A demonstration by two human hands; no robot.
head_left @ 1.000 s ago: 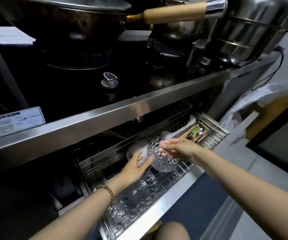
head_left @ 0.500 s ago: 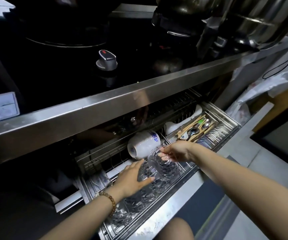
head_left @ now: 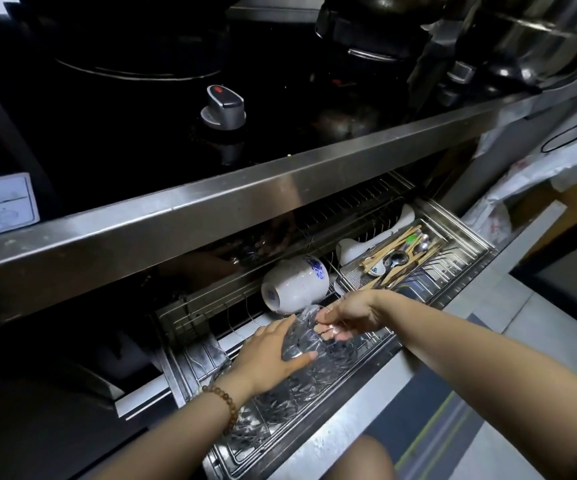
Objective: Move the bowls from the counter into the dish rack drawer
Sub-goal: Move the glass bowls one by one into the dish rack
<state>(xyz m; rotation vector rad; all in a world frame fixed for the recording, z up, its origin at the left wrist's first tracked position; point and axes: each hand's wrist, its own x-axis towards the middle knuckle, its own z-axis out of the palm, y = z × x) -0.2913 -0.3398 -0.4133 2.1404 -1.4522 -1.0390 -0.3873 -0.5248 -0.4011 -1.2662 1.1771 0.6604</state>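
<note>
Two hands meet on one cut-glass bowl (head_left: 309, 336) low in the open drawer (head_left: 360, 393). The right hand (head_left: 353, 311) pinches the bowl's upper rim between thumb and fingers, while the left hand (head_left: 269, 355) lies flat against its near side, fingers spread, steadying rather than gripping. A second ago the same bowl was held clear above the rack; half a second ago it was halfway down; it now sits at the level of the wire tines, at the far end of a row of glass bowls (head_left: 273, 407) already standing on edge along the drawer's front rail. The view has also tipped downward since then, dropping the wok and its handle out of frame. By the look of it, this bowl is all but slotted and only the letting-go remains.

Whether the bowl's lower edge has seated between the tines cannot be told: the left palm and the glass's own glitter cover that spot. The clear bowls blur into one another, so their count is uncertain. Just behind the right hand lies a white bowl (head_left: 294, 287) with blue markings, on its side in the rear rack, and beyond it a tray of chopsticks and spoons (head_left: 398, 259). The drawer's back half is lost under the steel counter edge (head_left: 245, 192), where only a dim reflection of the arms shows. No bowls are visible on the dark cooktop by the knob (head_left: 224, 107); any still waiting on the counter lie outside the frame. A beaded bracelet (head_left: 223, 407) circles the left wrist.
</note>
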